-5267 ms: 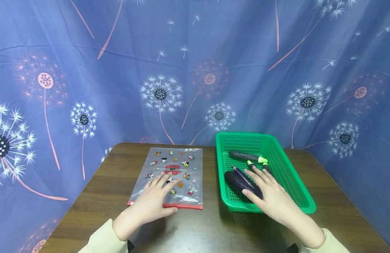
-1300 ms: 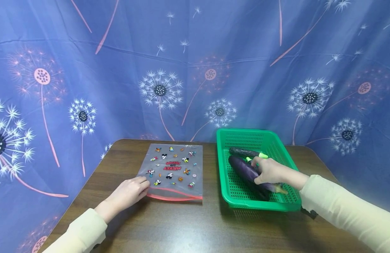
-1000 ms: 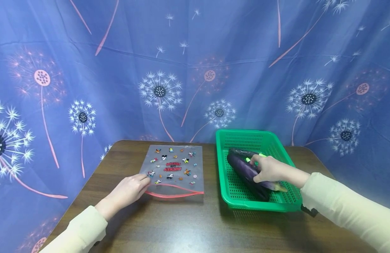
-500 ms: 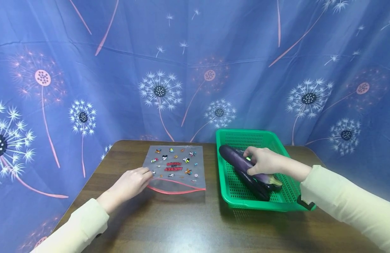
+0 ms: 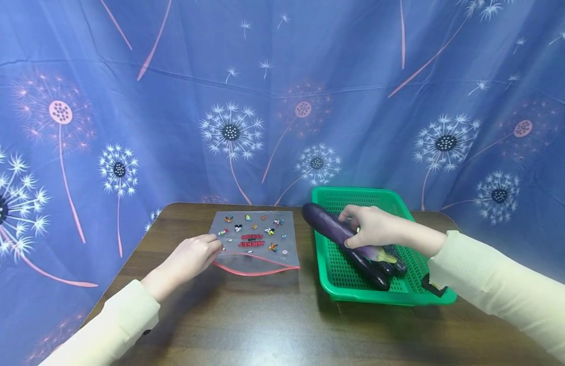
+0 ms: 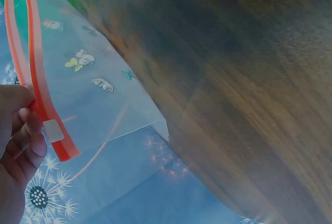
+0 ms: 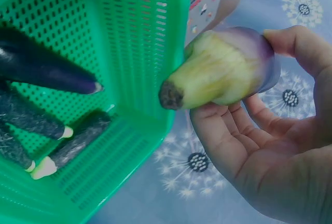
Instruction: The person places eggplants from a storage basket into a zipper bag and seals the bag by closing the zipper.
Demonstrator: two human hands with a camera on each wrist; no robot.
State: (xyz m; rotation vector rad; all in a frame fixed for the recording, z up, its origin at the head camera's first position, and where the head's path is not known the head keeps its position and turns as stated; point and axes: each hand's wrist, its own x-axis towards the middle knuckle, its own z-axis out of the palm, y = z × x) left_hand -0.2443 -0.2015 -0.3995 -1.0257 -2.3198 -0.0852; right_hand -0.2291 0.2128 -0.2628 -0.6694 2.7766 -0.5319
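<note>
The right hand [image 5: 373, 227] holds one eggplant [image 5: 325, 226] above the left side of the green basket [image 5: 355, 295], its fingers bent around the body near the stem, with the thumb on the opposite side. The long axis of this eggplant goes in diagonal: the blunt end points left and away from the person, past the left rim, and the stem end points back to the right. The plastic bag [image 5: 259, 236] lies to the left of it, and the right corner of its red strip is near the basket. However, its parted mouth looks toward the person, so the eggplant is not in line with it.

The left hand [image 5: 192, 256] is nearer to the bag, and its fingers pinch the left end of the strip, just beside the white slider [image 6: 53, 130].

In the basket lie another eggplant [image 5: 369, 269] and three rough dark vegetables [image 7: 78, 138] (their ends are pale green). Basket and bag are on a brown wooden worktop [image 5: 264, 325]; behind hangs a blue curtain [image 5: 273, 76] with dandelions.
</note>
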